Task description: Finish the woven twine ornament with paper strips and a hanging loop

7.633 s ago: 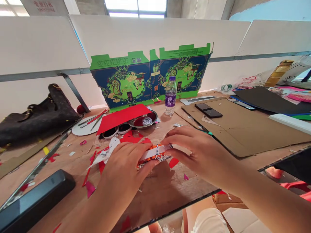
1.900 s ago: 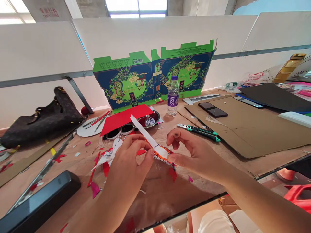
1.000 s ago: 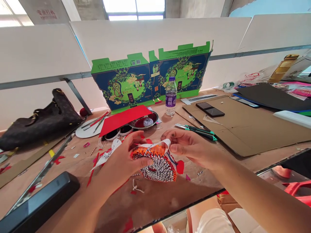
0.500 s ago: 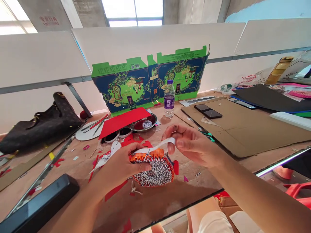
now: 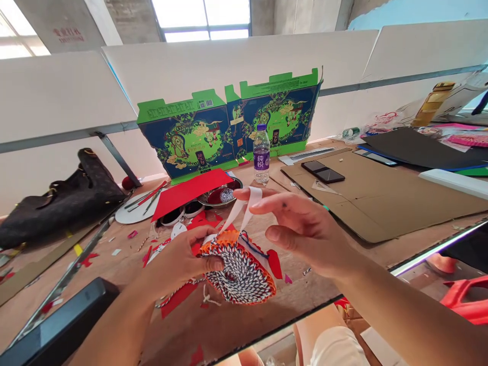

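Note:
My left hand (image 5: 196,259) is closed on the edge of a round craft piece, a disc of coiled black-and-white cord (image 5: 240,277) with a ruffled orange border (image 5: 229,237). The thumb lies across the front; the other fingers are partly hidden behind. A white strip (image 5: 254,197) rises from the top of the piece and loops over the fingers of my right hand (image 5: 301,226). That hand holds the loop at its fingertips, with the thumb apart below. Dark cord runs along the side of the piece, and a loose black-and-white cord (image 5: 179,291) trails at the left.
Behind stand a flattened green-blue box (image 5: 198,137) and a water bottle (image 5: 261,160). A metal bowl (image 5: 232,198) sits partly under red card (image 5: 192,193). Cardboard (image 5: 381,203) with a phone (image 5: 323,171) lies right; a handbag (image 5: 61,198) and a black object (image 5: 61,325) are left.
My right hand has lifted the white strip higher into a tall loop over the fingers. The disc has tilted in my left hand, showing more of its right side.

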`<action>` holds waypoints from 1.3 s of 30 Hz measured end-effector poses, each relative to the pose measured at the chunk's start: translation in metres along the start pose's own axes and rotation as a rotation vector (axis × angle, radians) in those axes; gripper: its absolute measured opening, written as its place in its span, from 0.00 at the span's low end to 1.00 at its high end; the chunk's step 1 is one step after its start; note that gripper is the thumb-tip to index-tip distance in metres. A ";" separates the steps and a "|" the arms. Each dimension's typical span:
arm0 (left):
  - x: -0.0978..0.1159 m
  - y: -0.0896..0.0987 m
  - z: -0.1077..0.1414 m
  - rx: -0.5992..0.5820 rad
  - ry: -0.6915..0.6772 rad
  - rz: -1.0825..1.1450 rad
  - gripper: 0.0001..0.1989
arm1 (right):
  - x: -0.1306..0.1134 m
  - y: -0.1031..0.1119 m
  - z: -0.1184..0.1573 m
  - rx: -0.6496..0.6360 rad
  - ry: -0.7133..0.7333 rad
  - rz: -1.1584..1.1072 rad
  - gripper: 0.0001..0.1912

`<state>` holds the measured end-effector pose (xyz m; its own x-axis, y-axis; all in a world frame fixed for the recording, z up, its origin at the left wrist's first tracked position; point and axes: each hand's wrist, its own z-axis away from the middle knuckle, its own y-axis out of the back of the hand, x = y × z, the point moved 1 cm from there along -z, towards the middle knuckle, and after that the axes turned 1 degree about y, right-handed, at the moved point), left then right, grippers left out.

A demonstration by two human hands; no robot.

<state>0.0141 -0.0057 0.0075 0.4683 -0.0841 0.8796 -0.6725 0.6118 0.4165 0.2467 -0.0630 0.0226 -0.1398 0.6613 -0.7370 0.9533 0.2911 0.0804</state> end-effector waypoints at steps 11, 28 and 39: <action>0.000 0.006 0.003 -0.109 0.033 0.196 0.28 | 0.008 0.002 0.003 0.197 0.130 0.533 0.18; -0.009 0.015 -0.009 0.179 0.002 -0.491 0.31 | 0.036 0.037 -0.038 -0.073 -0.349 0.652 0.21; 0.026 -0.038 -0.073 0.356 -0.024 -0.543 0.17 | 0.034 0.046 -0.064 -0.361 -0.408 0.665 0.19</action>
<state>0.0938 0.0262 -0.0022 0.7850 -0.3277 0.5258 -0.4945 0.1799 0.8504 0.2683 0.0170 0.0441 0.5911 0.4927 -0.6387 0.6494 0.1789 0.7391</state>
